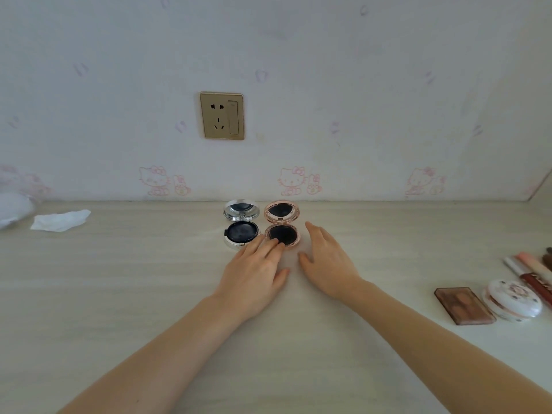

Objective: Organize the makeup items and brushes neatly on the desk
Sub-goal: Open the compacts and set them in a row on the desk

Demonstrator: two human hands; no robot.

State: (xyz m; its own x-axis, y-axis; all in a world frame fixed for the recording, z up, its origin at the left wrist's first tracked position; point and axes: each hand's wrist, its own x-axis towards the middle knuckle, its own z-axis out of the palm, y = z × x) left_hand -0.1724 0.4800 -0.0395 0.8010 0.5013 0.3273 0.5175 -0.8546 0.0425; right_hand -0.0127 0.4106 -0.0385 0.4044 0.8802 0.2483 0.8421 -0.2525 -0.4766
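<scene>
Resting near the worktop's [149,294] back edge, two open compacts sit side by side: silver compact [241,225], pink compact [282,225]. Left hand [257,271], fingers straight and relaxed, fingertips touching the pink compact's dark base. Right hand [327,261] spread flat just beside it. At the right edge: brown palette [463,306], white floral compact [512,300], tubes [528,271]. Crumpled tissue [59,220] by the back-left.

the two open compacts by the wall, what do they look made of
Silver compact: likely chrome-finish plastic, given its mirror-bright rim. Pink compact: probably rose-gold metallic plastic, with a satin sheen on its patterned rim. Both lids hold a dark reflecting mirror.
</scene>
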